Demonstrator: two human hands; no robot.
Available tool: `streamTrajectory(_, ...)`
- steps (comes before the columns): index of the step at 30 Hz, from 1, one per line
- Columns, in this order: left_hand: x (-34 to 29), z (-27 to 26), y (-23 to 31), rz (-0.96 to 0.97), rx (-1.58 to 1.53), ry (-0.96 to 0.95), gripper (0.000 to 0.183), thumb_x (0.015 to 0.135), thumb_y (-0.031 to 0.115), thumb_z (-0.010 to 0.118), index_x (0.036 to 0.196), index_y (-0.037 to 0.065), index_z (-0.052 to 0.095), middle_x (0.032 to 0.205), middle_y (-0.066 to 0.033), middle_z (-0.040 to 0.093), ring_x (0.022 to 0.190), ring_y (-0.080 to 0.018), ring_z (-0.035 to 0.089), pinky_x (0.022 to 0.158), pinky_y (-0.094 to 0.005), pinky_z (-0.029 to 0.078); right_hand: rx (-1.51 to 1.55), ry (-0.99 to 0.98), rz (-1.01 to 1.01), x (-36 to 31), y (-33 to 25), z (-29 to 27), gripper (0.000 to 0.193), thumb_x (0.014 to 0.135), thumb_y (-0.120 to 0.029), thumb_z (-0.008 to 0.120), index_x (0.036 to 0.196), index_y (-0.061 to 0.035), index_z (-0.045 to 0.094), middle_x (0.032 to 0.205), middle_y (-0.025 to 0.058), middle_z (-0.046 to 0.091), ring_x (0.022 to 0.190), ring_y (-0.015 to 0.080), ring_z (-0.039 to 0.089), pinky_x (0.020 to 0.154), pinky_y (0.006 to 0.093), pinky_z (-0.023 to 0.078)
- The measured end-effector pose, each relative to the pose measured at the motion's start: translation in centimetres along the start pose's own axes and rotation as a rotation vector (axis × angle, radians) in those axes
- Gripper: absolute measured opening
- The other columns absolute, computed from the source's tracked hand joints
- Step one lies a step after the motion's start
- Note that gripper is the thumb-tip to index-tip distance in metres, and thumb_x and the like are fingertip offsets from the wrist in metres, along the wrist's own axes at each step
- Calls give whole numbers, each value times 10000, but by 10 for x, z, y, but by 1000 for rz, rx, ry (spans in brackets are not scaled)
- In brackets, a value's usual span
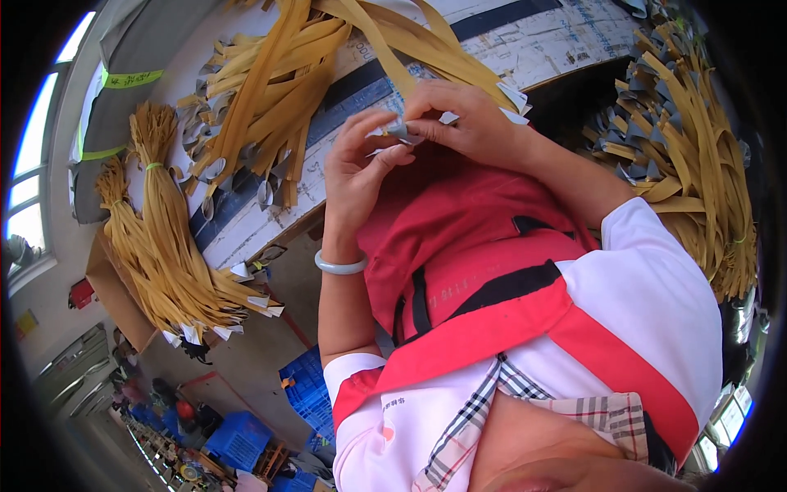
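Both hands meet in front of my red apron, at the near edge of the worktable. My left hand, with a pale bangle at the wrist, has its fingers curled and its thumb and fingertips around a small grey-white tab. My right hand pinches the same tab from the other side. A yellow fabric strap runs down from the table to my right fingers; the tab appears to be at its end, though the fingers partly cover the join.
A loose pile of yellow straps with grey ends lies on the worktable. Tied bundles rest at the left over a cardboard box. Another heap of straps hangs at the right. Blue crates stand on the floor behind.
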State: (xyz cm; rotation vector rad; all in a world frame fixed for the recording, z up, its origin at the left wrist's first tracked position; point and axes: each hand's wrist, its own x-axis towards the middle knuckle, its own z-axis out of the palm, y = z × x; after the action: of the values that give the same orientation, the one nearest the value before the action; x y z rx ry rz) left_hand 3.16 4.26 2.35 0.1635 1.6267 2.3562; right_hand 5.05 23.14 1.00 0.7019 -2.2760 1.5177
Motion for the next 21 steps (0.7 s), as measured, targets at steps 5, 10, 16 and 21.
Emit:
streamTrajectory(5, 0, -30, -20, 142, 251, -217, 105, 869, -125, 615, 932, -44, 633, 865, -75, 644, 660, -130, 620, 629, -241, 535, 328, 61, 375, -8, -7, 3, 166, 948, -191, 669, 908, -37, 619, 817, 5, 604, 706, 96, 579, 636, 241, 481)
streamTrajectory(10, -12, -19, -27, 362, 607, -252, 97, 862, -132, 604, 894, -42, 617, 837, -70, 625, 654, -126, 614, 572, -242, 508, 524, -17, 621, -17, -3, 8, 201, 970, -217, 653, 878, -42, 614, 767, -23, 577, 654, 41, 546, 604, 194, 461)
streamTrajectory(16, -3, -104, 30, 436, 527, 313, 108, 947, -30, 595, 1055, -29, 604, 1027, -99, 623, 774, -133, 648, 625, -245, 554, 232, 94, 603, -38, 11, -35, 193, 973, -217, 642, 887, -45, 632, 738, -20, 568, 642, 43, 540, 587, 206, 457)
streamTrajectory(21, -20, -152, 47, 468, 646, 619, 208, 959, 20, 612, 1163, -13, 588, 1082, -85, 615, 851, -123, 622, 693, -244, 544, -546, 123, 605, -75, 33, -105, 240, 911, -267, 671, 919, -28, 657, 796, 107, 660, 774, 236, 628, 704, 332, 487)
